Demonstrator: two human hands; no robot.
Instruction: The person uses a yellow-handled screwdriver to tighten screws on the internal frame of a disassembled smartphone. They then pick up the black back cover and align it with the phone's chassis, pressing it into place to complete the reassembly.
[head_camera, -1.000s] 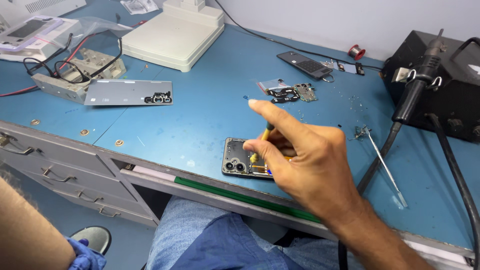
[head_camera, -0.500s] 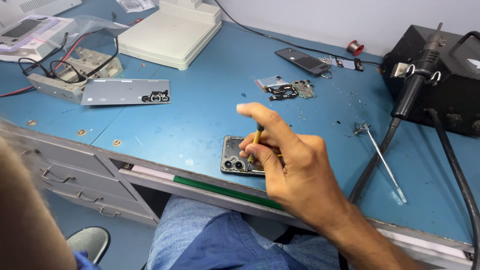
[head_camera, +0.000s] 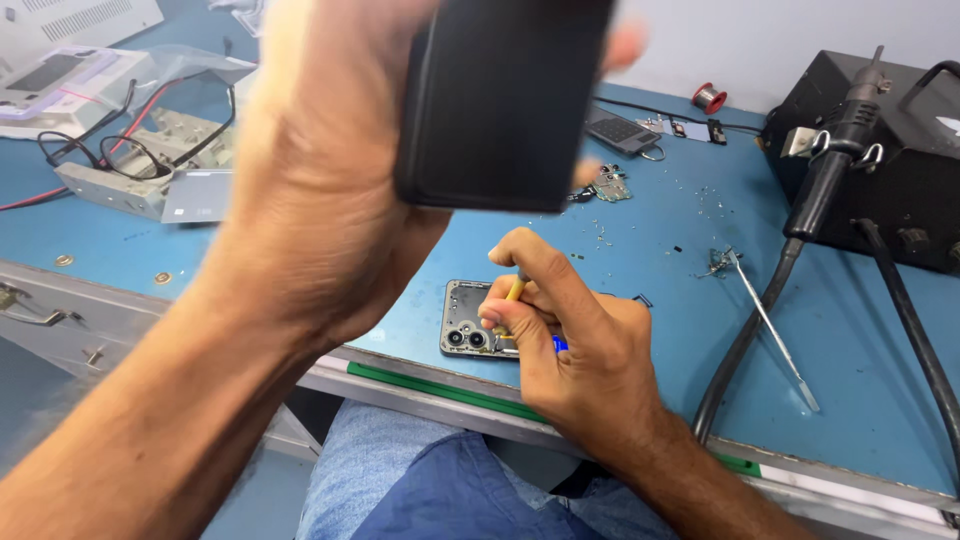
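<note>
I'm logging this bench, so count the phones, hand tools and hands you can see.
Phones: 2, a dark one held up and an opened one on the table
Hand tools: 2, screwdriver and tweezers
Hands: 2, left hand and right hand
Total: 6

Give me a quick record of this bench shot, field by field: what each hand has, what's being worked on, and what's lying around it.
left hand: raised near the camera, holding a flat black rectangular slab
right hand: gripping a thin yellow-handled tool, tip on the opened phone
opened phone: back cover off, camera lenses showing, flat near the blue bench front edge
right of it: metal tweezers; black station box with a black handpiece
left side: eyeglasses
</note>
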